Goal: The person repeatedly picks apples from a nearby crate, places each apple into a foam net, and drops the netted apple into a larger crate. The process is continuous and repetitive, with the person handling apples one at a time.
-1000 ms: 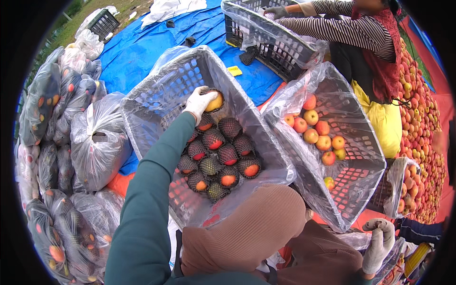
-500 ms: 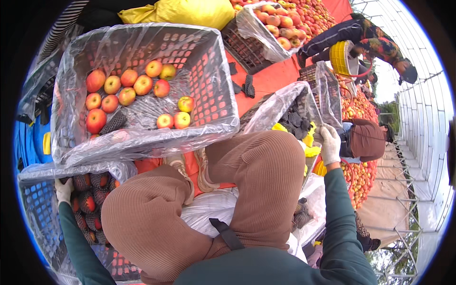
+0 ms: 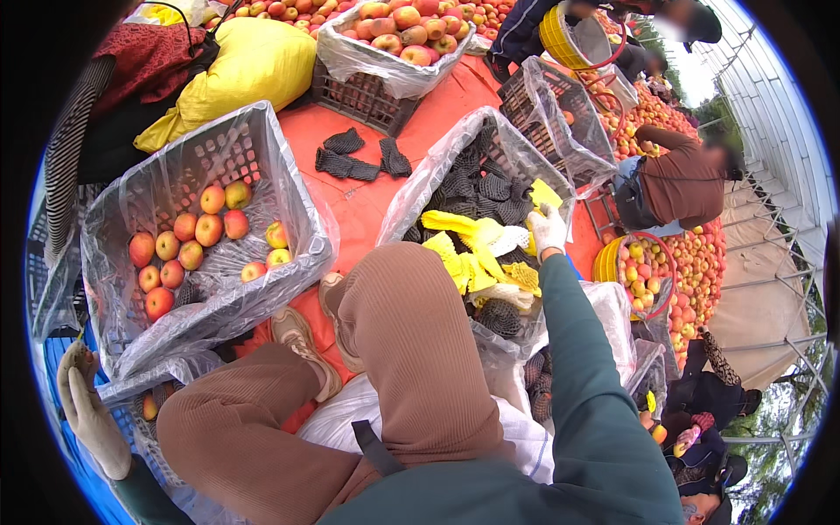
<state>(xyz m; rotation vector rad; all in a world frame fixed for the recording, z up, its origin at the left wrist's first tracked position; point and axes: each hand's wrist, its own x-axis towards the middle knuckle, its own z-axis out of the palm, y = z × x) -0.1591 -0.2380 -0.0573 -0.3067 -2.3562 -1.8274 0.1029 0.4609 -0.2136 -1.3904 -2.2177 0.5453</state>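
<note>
My right hand [image 3: 549, 229], in a whitish glove, is over the right side of a plastic-lined crate of foam fruit nets, its fingers closed around the lower end of a yellow foam net [image 3: 546, 194]. Dark grey foam nets [image 3: 472, 185] fill the crate's far part, with more yellow nets [image 3: 472, 234] and a white one nearer me. My left hand [image 3: 92, 409], gloved too, is raised at the far left with fingers stretched out, holding nothing I can see. It is beside the lined crate of netted apples, mostly hidden by my leg.
A lined crate [image 3: 293, 166] with several loose apples [image 3: 208, 229] stands ahead left. Loose dark nets [image 3: 346, 164] lie on the red ground sheet [image 3: 350, 206]. Beyond are a heaped apple crate [image 3: 367, 92], a yellow sack [image 3: 245, 70], a yellow basket [image 3: 610, 262] and people beside apple piles.
My view has turned right, bringing the net crate further into sight. My left hand has come off the netted apples and risen. My right hand has moved over the nets.
</note>
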